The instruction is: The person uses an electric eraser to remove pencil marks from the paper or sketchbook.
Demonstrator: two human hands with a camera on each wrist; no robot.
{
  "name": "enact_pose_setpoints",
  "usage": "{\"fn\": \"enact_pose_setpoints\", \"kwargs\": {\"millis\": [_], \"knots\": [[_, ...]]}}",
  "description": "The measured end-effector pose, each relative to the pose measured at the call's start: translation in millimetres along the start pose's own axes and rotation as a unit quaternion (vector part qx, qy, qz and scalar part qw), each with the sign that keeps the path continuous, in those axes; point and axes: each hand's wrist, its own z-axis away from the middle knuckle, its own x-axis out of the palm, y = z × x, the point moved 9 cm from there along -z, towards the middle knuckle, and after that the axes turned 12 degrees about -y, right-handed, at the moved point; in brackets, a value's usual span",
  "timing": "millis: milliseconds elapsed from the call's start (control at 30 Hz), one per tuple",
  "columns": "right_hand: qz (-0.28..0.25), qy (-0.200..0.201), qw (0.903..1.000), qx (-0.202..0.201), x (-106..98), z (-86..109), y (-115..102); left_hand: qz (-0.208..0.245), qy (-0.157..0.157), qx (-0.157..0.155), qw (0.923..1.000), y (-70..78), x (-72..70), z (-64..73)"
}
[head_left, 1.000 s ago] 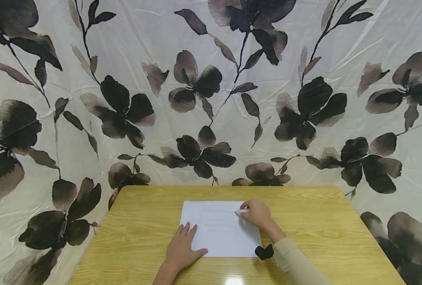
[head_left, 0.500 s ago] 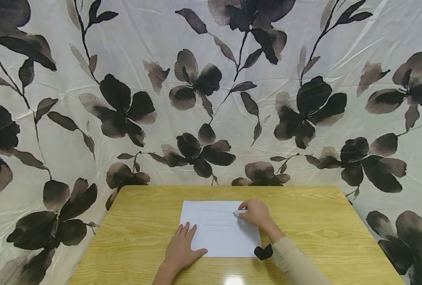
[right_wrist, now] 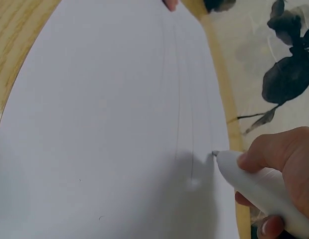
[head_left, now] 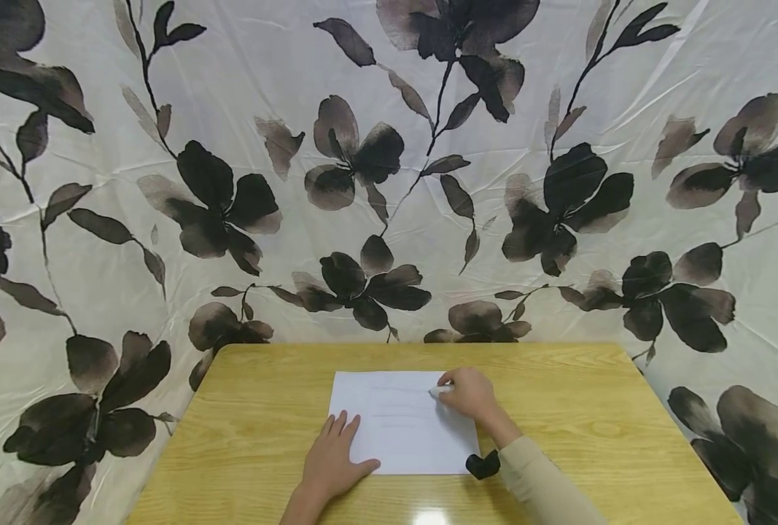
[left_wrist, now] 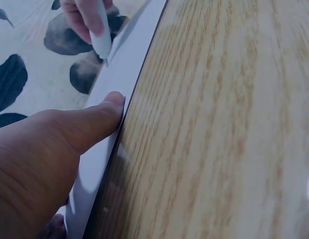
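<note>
One sheet of white paper (head_left: 415, 448) lies on the wooden table (head_left: 251, 415); the left hand (head_left: 331, 458) is spread wide at the sheet's near left corner, fingers on its left side, thumb at its near edge; the right hand (head_left: 470, 395) pinches a thick white pen (right_wrist: 259, 186), its tip at the right end of the farthest of several faint lines (head_left: 402, 416); a black object (head_left: 483, 464) shows at the near right corner, beside a tan sleeve (head_left: 546, 481); flowered cloth (head_left: 284, 87) hangs beyond the table.
</note>
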Motion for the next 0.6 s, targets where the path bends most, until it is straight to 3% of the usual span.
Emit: {"fn": "enact_pose_setpoints", "kwargs": {"millis": [600], "knots": [[0.006,0.009,0.9998,-0.014,-0.2,2.1,-6.1,-0.001,0.005,0.006,1.0000,0.6,0.2,0.4]]}}
